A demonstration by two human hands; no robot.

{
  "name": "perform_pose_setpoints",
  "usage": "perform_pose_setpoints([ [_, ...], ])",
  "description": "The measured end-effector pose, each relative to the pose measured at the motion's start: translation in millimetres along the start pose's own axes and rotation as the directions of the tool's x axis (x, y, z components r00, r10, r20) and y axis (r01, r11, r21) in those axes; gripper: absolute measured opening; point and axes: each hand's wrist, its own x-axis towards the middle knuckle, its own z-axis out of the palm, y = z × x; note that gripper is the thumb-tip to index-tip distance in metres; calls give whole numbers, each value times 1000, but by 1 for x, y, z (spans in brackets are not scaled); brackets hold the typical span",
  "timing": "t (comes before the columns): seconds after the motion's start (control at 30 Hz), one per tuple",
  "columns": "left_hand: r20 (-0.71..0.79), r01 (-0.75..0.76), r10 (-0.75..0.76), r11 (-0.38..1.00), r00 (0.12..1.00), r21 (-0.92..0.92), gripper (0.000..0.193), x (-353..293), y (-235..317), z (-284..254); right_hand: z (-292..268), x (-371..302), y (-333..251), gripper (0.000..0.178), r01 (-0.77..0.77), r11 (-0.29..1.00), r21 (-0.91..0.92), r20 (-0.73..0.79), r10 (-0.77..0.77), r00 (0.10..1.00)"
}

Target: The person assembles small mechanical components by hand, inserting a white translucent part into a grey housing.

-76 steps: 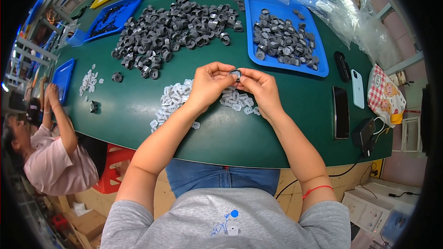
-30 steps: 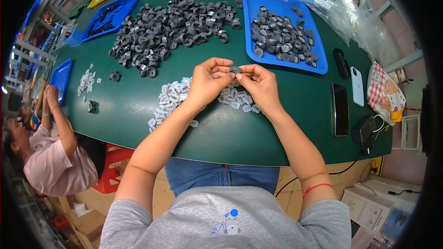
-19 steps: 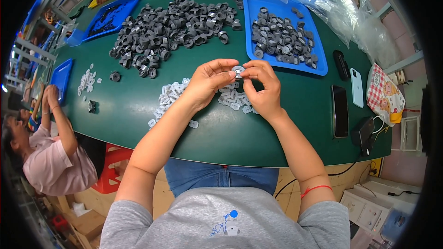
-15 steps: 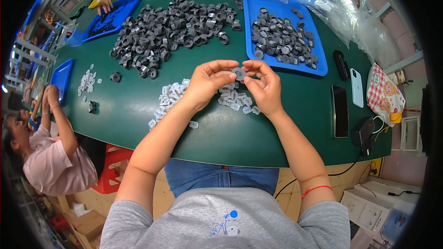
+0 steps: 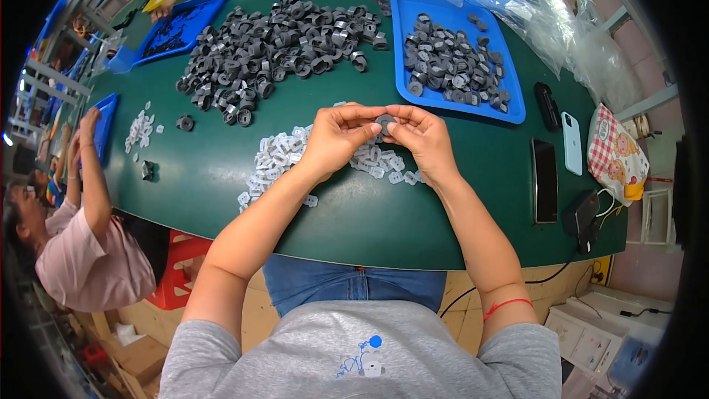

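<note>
Between my two hands is a small round dark grey plastic part (image 5: 384, 123), held up above the table. My left hand (image 5: 334, 139) pinches its left side between thumb and fingers. On its other side my right hand (image 5: 422, 139) grips it the same way, thumb pressed on the face. Fingertips cover much of the part. Below and behind my hands lies a pile of small translucent white plastic pieces (image 5: 275, 157), partly hidden by my hands. Beyond them spreads a large heap of grey ring-shaped plastic parts (image 5: 284, 41).
A blue tray (image 5: 517, 107) with more grey parts stands at far right, near clear plastic bags (image 5: 532, 26). Two phones, a black one (image 5: 543, 181) and a light blue one (image 5: 571, 142), lie right. A co-worker (image 5: 92, 258) sits left by another blue tray (image 5: 105, 122).
My right thumb has moved over the face of the round part, and both hands have closed in around it. At left, the co-worker's arm has reached farther forward over the tray.
</note>
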Motion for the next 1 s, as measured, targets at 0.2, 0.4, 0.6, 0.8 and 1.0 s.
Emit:
perform_pose_setpoints([
  [0.2, 40, 42, -44, 998, 998, 53, 34, 0, 6, -3, -5, 4, -3, 28, 62, 995, -72, -83, -68, 994],
  [0.4, -84, -92, 581, 266, 810, 959, 54, 26, -3, -62, -43, 24, -22, 38, 327, 721, -610, -351, -617, 705],
  [0.6, -58, -76, 532, 225, 845, 971, 27, 30, -6, -82, -21, 6, -16, 28, 280, 646, -710, 189, -208, 960],
  [0.8, -223, -19, 486, 444, 845, 896, 16, 26, 5, -67, -2, -5, 5, 24, 488, 319, -813, 382, -340, 859],
  [1.0, -386, 49, 440, 606, 811, 794, 12, 26, 8, -65, -1, -5, 1, 13, 325, 514, -794, 256, -203, 945],
])
